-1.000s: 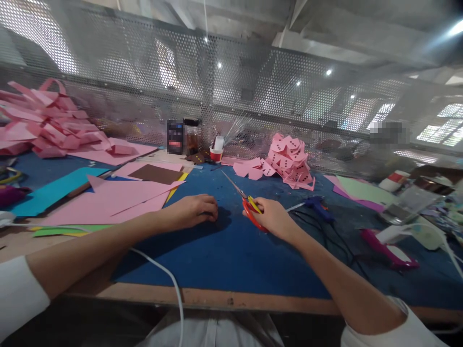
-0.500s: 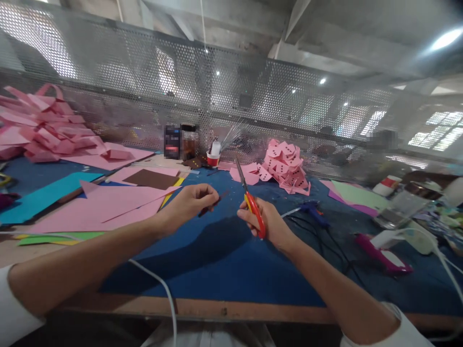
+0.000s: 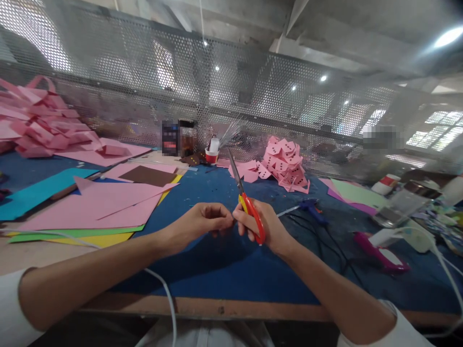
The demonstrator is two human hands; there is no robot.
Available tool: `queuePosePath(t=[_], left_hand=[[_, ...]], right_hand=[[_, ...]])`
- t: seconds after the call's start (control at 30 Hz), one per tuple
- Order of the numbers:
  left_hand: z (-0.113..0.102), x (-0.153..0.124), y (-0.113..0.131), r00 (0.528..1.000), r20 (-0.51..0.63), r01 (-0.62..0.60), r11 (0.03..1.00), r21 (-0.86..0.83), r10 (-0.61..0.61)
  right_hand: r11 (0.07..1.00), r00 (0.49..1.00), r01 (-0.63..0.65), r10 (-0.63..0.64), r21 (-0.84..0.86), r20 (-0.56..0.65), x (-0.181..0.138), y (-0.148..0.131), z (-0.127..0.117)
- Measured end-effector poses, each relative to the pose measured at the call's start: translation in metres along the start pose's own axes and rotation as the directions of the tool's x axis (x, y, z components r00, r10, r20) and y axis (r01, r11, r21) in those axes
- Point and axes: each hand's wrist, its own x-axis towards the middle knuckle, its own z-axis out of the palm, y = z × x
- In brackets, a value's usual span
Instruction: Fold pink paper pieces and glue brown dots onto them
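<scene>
Perforated metal screen [image 3: 217, 96], twelve o'clock.
Blue-topped counter [image 3: 231, 282], six o'clock; bright overhead lamp [image 3: 448, 37], two o'clock; paned window [image 3: 443, 118], three o'clock.

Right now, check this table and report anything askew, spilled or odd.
The white cable looks out of place: it runs past the left forearm and over the front edge, where it could snag. The pink sheet lies askew over green and yellow ones. I see no spill.

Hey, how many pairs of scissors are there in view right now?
1: the red-and-yellow scissors, held in the right hand, with the blades pointing up toward the mesh screen. Others may be hidden from view.
</scene>
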Motion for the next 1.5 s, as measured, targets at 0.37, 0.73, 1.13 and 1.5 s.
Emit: queuePosePath(t=[0.37, 0.73, 1.13, 1.5], left_hand=[[-0.008, 0.005, -0.011, 0.998, -0.054, 0.000, 0.981, -0.194, -0.010], [-0.022, 0.003, 0.007, 0.961, -0.264, -0.160, 0.944, -0.288, 0.082], [-0.033, 0.006, 0.003, 0.941, -0.326, -0.226, 0.891, -0.395, 0.093], [-0.031, 0.005, 0.002, 0.931, -0.355, -0.226, 0.904, -0.361, 0.091]], right_hand=[[0.994, 1.000, 0.015, -0.015, 0.106, 0.001, 0.001, 0.006, 0.004], [0.961, 0.999, -0.027, 0.035, -0.275, 0.023, -0.008, 0.008, 0.005], [0.945, 0.988, -0.069, 0.109, -0.321, 0.109, -0.009, 0.004, 0.011], [0.925, 0.994, -0.019, 0.058, -0.380, 0.090, -0.009, 0.010, 0.015]])
